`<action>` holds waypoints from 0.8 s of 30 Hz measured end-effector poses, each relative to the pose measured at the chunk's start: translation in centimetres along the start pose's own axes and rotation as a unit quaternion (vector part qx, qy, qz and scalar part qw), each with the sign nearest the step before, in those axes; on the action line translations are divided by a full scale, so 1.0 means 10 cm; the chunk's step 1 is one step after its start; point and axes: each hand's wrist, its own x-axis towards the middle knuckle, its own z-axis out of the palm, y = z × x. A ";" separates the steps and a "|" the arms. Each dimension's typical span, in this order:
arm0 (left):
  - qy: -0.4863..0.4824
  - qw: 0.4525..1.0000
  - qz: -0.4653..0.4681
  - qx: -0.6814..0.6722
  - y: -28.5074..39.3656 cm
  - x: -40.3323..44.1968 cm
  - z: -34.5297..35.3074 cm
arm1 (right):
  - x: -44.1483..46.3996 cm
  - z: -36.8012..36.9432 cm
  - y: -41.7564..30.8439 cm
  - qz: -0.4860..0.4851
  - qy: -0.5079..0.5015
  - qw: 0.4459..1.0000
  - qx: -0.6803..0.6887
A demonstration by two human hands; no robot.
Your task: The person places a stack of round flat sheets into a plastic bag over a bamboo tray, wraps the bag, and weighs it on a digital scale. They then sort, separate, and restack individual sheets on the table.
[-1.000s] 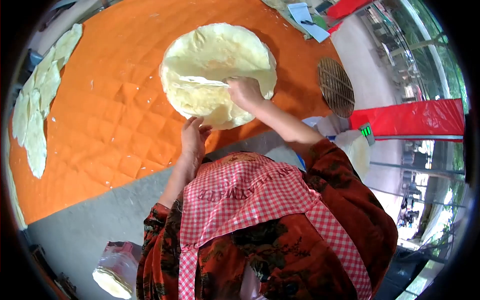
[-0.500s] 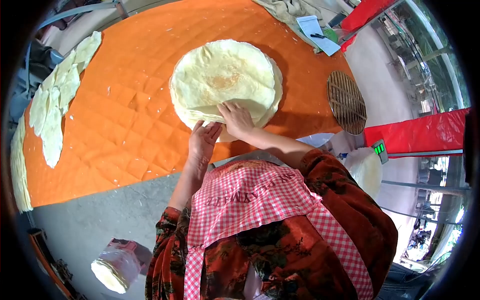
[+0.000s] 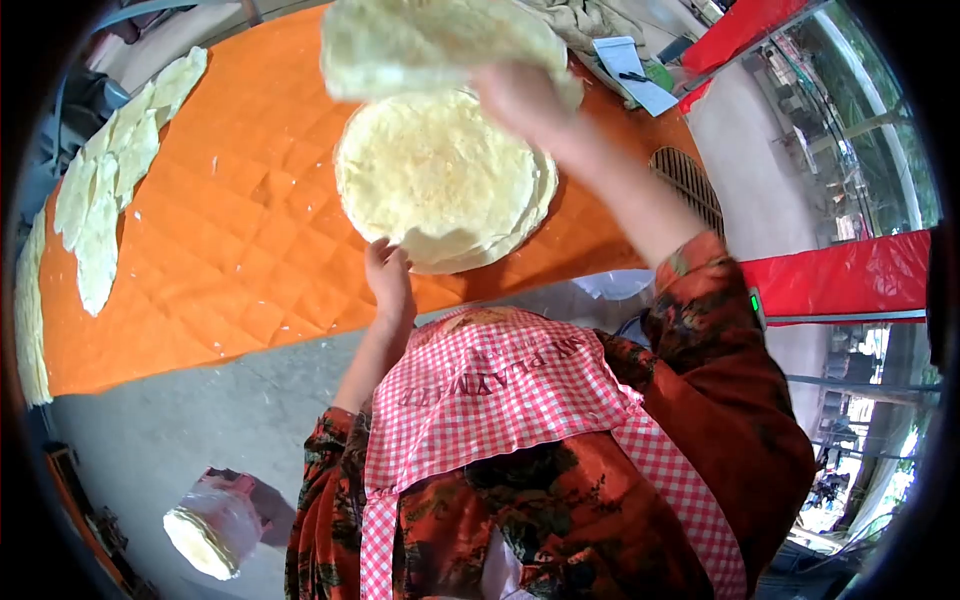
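A stack of round, thin, pale flatbreads (image 3: 440, 175) lies on the orange cloth, its edges slightly out of line. My right hand (image 3: 525, 100), smeared by motion, grips the near edge of a lifted flatbread (image 3: 430, 45) above the far side of the stack. That piece is blurred, and whether it is one sheet or more I cannot tell. At the stack's near left edge is my left hand (image 3: 388, 275), fingers a little bent and apart, with nothing seen in it.
The orange cloth (image 3: 240, 230) covers the table. Overlapping flatbread pieces (image 3: 105, 190) lie along its left side. A slatted round rack (image 3: 688, 185) is at the right, partly behind my forearm. A notepad (image 3: 635, 75) with a pen lies at the back right. A wrapped bundle (image 3: 215, 525) stands on the floor.
My right hand has moved up and away from me, carrying flatbread off the top of the stack. My left hand has drawn slightly left and down from the folded edge.
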 end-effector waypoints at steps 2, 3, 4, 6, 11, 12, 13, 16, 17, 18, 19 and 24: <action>0.038 0.997 -0.022 -0.057 -0.13 -0.05 -0.09 | -0.49 0.80 -0.08 -0.043 0.020 0.998 0.031; 0.020 0.993 -0.060 -0.097 -0.16 -0.09 -0.14 | -0.71 1.13 -0.17 -0.072 0.041 0.996 0.034; 0.001 0.986 -0.097 -0.136 -0.17 -0.11 -0.16 | -0.93 1.39 -0.22 -0.074 0.005 0.996 0.056; 0.004 0.980 -0.120 -0.161 -0.08 -0.20 -0.11 | -1.16 1.70 -0.25 -0.055 -0.067 0.993 0.078; 0.022 0.980 -0.135 -0.144 -0.10 -0.22 -0.06 | -1.13 1.55 -0.16 -0.073 -0.084 0.991 0.079; 0.003 0.974 -0.146 -0.171 -0.09 -0.22 -0.06 | -1.10 1.48 -0.14 -0.085 -0.060 0.991 0.089; -0.016 0.968 -0.156 -0.198 -0.08 -0.20 -0.06 | -1.12 1.46 -0.12 -0.084 -0.066 0.991 0.085; -0.015 0.963 -0.154 -0.222 -0.07 -0.20 -0.02 | -1.33 1.51 -0.14 -0.131 -0.047 0.987 0.075; -0.008 0.965 -0.145 -0.220 -0.05 -0.19 0.00 | -1.43 1.57 -0.15 -0.138 -0.092 0.984 0.072; -0.005 0.967 -0.138 -0.215 -0.05 -0.17 0.02 | -1.50 1.57 -0.16 -0.131 -0.085 0.985 0.068; 0.000 0.969 -0.132 -0.209 -0.06 -0.17 0.02 | -1.59 1.55 -0.19 -0.124 -0.080 0.987 0.066; 0.050 0.984 -0.090 -0.142 0.05 -0.29 0.11 | -1.63 1.58 -0.17 -0.088 -0.075 0.991 0.074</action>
